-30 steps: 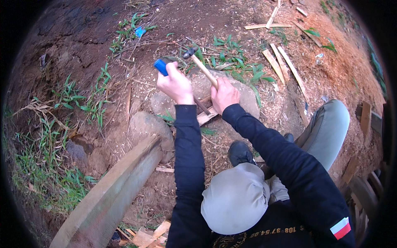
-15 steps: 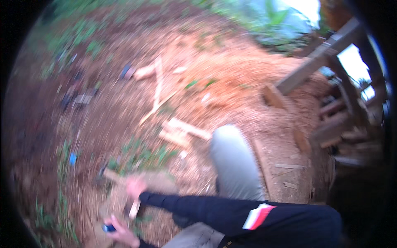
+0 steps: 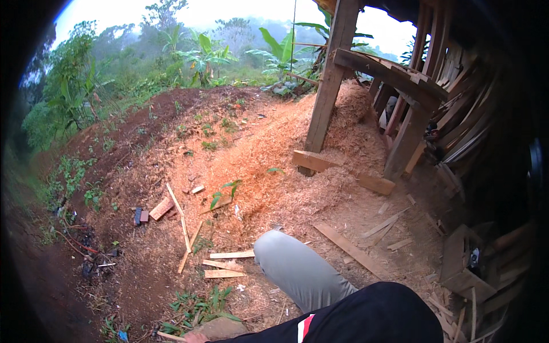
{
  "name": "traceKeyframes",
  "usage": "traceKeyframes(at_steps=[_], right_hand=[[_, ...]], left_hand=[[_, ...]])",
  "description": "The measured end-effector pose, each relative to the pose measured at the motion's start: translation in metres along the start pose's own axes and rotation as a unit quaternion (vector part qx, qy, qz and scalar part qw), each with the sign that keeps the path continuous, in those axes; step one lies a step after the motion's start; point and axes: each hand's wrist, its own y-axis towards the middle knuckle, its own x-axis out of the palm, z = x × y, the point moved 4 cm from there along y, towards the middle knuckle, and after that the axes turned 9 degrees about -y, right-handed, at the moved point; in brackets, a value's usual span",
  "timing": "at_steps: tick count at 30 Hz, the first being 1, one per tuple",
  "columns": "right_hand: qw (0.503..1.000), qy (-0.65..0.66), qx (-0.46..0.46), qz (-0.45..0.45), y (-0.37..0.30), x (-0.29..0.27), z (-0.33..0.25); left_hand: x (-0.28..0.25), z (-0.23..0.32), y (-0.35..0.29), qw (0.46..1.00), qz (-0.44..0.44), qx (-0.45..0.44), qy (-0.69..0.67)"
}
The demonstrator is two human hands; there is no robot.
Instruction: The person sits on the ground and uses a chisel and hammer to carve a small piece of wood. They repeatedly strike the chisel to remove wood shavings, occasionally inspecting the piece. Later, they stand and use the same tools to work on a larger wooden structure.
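Handle sits in the right hand near a stone.

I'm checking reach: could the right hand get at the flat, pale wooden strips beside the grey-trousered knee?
Probably not directly: the right hand appears to hold a thin wooden handle, with leafy green plants before the strips.

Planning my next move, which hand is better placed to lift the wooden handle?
Your right hand, probably: it grips the wooden handle, while your left hand is out of view.

sleeve: black | patch: white-red | trousers: grey | shavings: orange-tan | hammer handle: pale tan
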Motion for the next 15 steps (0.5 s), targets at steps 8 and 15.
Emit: traceKeyframes(at_steps=[8, 15], right_hand=[[0.999, 0.040, 0.006, 0.023, -0.008, -0.021, 0.012], [0.990, 0.115, -0.006, 0.078, -0.035, -0.067, -0.002]], left_hand=[[0.050, 0.049, 0.009, 0.996, -0.075, 0.053, -0.005], [0.068, 0.122, 0.028, 0.987, -0.135, 0.083, 0.029]])
